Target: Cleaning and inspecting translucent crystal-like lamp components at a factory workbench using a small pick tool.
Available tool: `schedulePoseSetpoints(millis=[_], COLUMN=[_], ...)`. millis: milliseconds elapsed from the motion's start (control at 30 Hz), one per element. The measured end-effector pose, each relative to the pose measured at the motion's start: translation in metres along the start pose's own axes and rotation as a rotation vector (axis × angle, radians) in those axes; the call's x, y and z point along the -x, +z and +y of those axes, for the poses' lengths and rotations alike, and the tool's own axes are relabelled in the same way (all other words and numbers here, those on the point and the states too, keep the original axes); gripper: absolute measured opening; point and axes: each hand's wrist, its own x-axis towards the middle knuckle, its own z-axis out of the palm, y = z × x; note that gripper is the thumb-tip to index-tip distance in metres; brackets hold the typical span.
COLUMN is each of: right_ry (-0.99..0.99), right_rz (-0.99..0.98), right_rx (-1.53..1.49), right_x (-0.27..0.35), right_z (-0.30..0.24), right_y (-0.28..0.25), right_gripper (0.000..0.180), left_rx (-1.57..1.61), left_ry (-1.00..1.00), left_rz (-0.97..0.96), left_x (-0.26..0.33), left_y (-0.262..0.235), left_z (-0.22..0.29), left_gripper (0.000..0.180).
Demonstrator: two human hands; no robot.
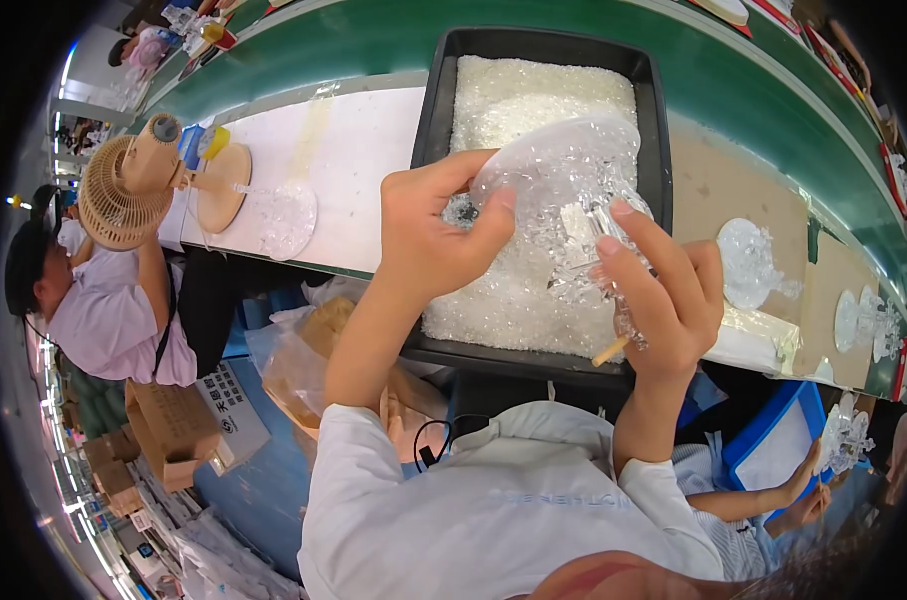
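Tilted above a black tray (663, 120) is a clear ornament with a round, frosted disc base (543, 155) and glittering, crystal-like pieces clustered on it. My left hand (435, 228) pinches the disc's left edge between thumb and fingers. On the other side my right hand (678, 295) is curled, its fingertips against the clear pieces. A thin wooden stick (609, 352) pokes out below its palm; the rest is hidden behind the hand. White, glassy granules (543, 90) fill the tray beneath both hands.
Another disc ornament (285, 222) lies left of the tray, beside a beige fan (128, 195). More ornaments (748, 262) stand to the right. One co-worker (123, 310) sits at left; another's hands (798, 490) hold an ornament near a blue bin (773, 440). Cardboard boxes (173, 435) stand lower left.
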Motion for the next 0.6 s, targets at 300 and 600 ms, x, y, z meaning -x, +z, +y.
schedulePoseSetpoints(millis=[300,600], right_ry=[0.013,0.038], right_rz=[-0.071,-0.067], right_rx=[0.019,0.002], right_x=[-0.0028,-0.0039], right_z=[-0.004,-0.0039], right_y=[-0.0057,-0.0048], right_gripper=[0.039,0.04], left_rx=[0.067,0.097], left_ry=[-0.071,-0.026], left_rz=[0.014,-0.024], left_x=[0.0017,-0.0003], left_y=[0.0023,0.0018], left_z=[-0.003,-0.0086], left_gripper=[0.023,0.032])
